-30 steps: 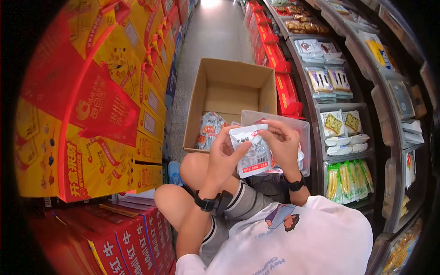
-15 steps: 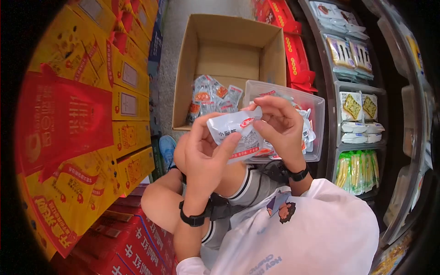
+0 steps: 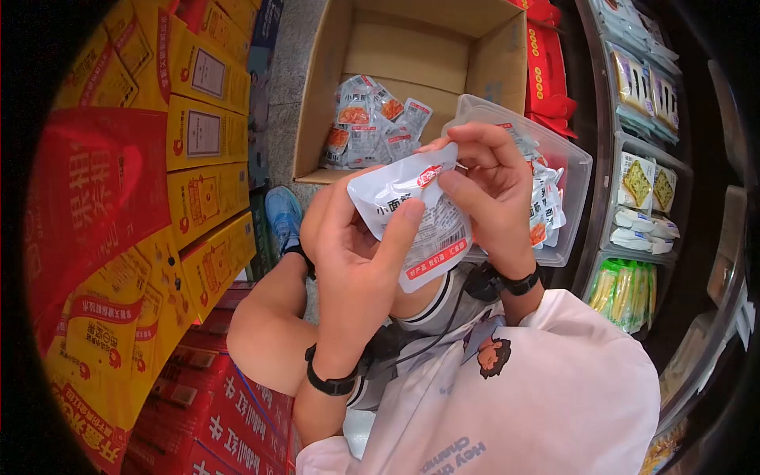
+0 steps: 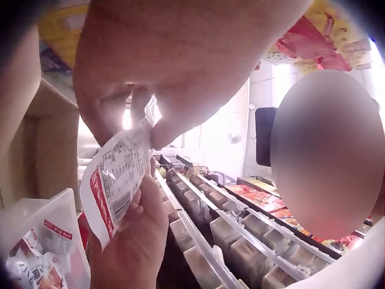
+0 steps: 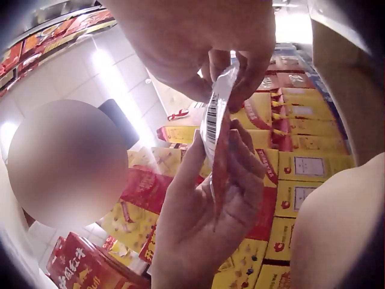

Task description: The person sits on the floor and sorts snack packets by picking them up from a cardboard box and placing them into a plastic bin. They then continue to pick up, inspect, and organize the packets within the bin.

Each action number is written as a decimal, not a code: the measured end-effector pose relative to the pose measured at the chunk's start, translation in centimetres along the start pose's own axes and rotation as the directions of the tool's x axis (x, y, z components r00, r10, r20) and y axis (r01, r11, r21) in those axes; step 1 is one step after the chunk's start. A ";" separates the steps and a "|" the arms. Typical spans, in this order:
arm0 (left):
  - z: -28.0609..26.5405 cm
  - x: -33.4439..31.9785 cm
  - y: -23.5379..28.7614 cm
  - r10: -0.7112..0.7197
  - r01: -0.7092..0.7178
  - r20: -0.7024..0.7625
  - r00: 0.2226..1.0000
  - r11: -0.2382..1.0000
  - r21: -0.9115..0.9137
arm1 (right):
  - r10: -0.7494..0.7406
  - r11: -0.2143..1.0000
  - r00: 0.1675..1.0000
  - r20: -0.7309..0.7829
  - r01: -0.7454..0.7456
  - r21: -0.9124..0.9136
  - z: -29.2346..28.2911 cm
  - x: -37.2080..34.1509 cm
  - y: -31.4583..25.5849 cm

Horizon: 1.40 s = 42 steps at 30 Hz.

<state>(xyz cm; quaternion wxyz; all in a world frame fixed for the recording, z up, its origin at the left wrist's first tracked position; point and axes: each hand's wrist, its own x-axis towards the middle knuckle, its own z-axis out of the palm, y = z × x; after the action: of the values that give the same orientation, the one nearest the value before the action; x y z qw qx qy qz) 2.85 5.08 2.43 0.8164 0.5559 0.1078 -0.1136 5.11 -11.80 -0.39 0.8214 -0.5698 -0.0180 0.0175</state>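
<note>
In the head view a white and silver snack packet (image 3: 416,202) with a red logo, a barcode and a red strip is held up over the lap. My left hand (image 3: 348,249) pinches its left side, with the thumb across the printed face. At the packet's upper right corner, my right hand (image 3: 495,194) pinches the edge between thumb and fingers. The right wrist view shows the packet (image 5: 216,129) nearly edge-on between both hands. Similar packets (image 3: 368,119) lie in the cardboard box (image 3: 317,95), and more packets (image 3: 546,202) fill a clear plastic bin (image 3: 582,202).
Yellow and red gift boxes (image 3: 207,131) are stacked on the left, above red drink cartons (image 3: 237,404). Shelf bins (image 3: 613,190) of packaged snacks line the right side. Red boxes (image 3: 546,79) stand beside the cardboard box. A blue shoe (image 3: 283,218) is on the floor.
The head view has tilted down and come closer to the packet. The packet tipped back, then faced up again. Both hands have kept their pinch on it.
</note>
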 end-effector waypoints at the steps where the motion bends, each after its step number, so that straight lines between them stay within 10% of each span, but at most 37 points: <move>1: 0.0 0.0 0.1 -0.007 0.007 0.006 1.000 1.000 -0.017 | -0.012 1.000 1.000 -0.003 0.012 0.004 0.0 0.0 0.1; 19: -0.2 0.3 -1.0 0.063 -0.077 -0.095 0.993 0.985 -0.151 | 0.021 0.996 0.985 0.170 -0.035 0.080 1.0 -2.2 -1.0; 29: -0.8 -0.2 -1.2 0.048 -0.060 -0.089 0.995 0.988 -0.145 | -0.200 0.743 0.852 0.485 0.454 -0.492 2.2 -2.4 -3.2; 35: -0.5 -1.0 0.4 -0.153 0.185 0.105 0.983 0.814 -0.551 | -0.284 0.672 0.870 0.403 0.481 -0.564 3.7 -3.3 -2.2; 42: 0.1 -0.6 -0.3 -0.134 0.101 -0.073 0.988 0.934 -0.341 | -0.342 0.636 0.901 0.266 0.430 -0.641 3.1 -3.7 -3.9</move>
<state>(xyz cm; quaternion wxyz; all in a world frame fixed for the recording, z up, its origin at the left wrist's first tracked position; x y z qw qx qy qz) 2.19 4.94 2.34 0.8850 0.4055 0.1975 -0.1153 1.29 -10.40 4.30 0.5334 -0.8127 -0.1936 -0.1325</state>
